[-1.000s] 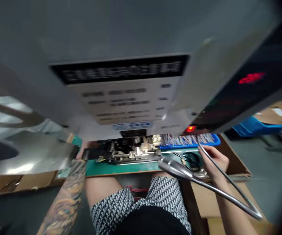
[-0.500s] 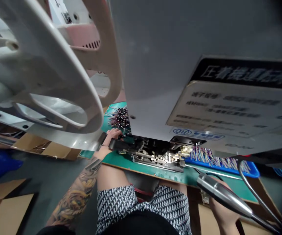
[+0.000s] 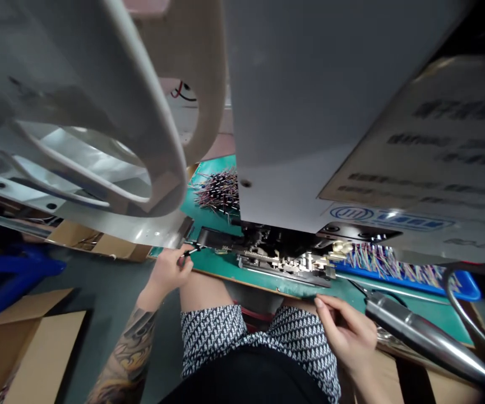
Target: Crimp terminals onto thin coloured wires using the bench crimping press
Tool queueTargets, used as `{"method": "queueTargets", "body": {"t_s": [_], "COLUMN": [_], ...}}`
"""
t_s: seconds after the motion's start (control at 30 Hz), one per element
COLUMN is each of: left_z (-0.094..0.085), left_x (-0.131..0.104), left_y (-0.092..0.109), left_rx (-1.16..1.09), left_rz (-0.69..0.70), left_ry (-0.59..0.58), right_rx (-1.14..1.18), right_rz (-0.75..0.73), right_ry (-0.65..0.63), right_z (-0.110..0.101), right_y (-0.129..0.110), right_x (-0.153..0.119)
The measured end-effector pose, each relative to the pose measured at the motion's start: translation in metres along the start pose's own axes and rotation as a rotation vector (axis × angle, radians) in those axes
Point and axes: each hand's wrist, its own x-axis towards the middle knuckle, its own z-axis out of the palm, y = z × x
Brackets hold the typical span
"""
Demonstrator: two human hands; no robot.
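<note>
My left hand (image 3: 170, 271) is closed in a pinch left of the crimping machine's metal die set (image 3: 286, 264), just off the table's front edge. Between its fingertips is a short black wire (image 3: 192, 251), its far end beside the black feed guide (image 3: 215, 238). My right hand (image 3: 347, 326) is at the front edge, right of the dies, with thumb and forefinger pressed together. What they hold, if anything, I cannot make out. Behind the feed guide lies a pile of short wires (image 3: 217, 191) with black and white ends. A blue tray (image 3: 471, 287) holds many multicoloured wires.
The grey machine housing (image 3: 284, 123) fills the upper view. A white slotted reel (image 3: 162, 112) hangs at upper left. By my right hand stands a metal lamp arm (image 3: 419, 328). Cardboard boxes (image 3: 57, 342) and a blue plastic object (image 3: 15, 280) are low on the left.
My left hand has drawn back from near the wire pile towards me, a black wire now showing in its fingers. My right hand has come from behind the lamp to the table's front edge.
</note>
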Motion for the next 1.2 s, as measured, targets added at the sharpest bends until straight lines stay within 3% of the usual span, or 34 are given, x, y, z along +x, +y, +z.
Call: {"method": "queueTargets", "body": {"t_s": [0.13,0.3,0.43,0.53,0.7,0.83,1.07,1.2], "left_z": [-0.015,-0.026,-0.028,-0.021,0.001,0.014,0.011,0.014], "left_x": [-0.003,-0.012,-0.025,-0.033,-0.037,-0.035,-0.023,-0.014], "left_y": [0.006,0.018,0.047,0.083,0.139,0.165,0.184,0.19], "left_rx": [-0.068,-0.2,-0.493,-0.578,-0.678,-0.683,-0.688,-0.648], "left_rz": [0.034,0.08,0.192,0.262,0.351,0.398,0.343,0.321], "left_ry": [-0.071,-0.081,-0.116,-0.172,-0.144,-0.115,-0.168,-0.094], "right_rx": [0.023,0.037,0.071,0.18,0.618,0.791,0.734,0.726], "right_rz": [-0.114,-0.101,-0.019,0.172,0.708,0.879,0.858,0.822], "right_ry": [-0.086,-0.14,-0.176,-0.277,-0.548,-0.439,-0.241,-0.117], "right_z": [0.009,0.015,0.018,0.026,0.046,0.05,0.045,0.05], "right_y": [-0.012,-0.014,-0.025,-0.043,-0.068,-0.07,-0.082,-0.092], "right_x": [0.002,-0.003,-0.008,-0.012,-0.015,-0.01,0.015,0.027]}}
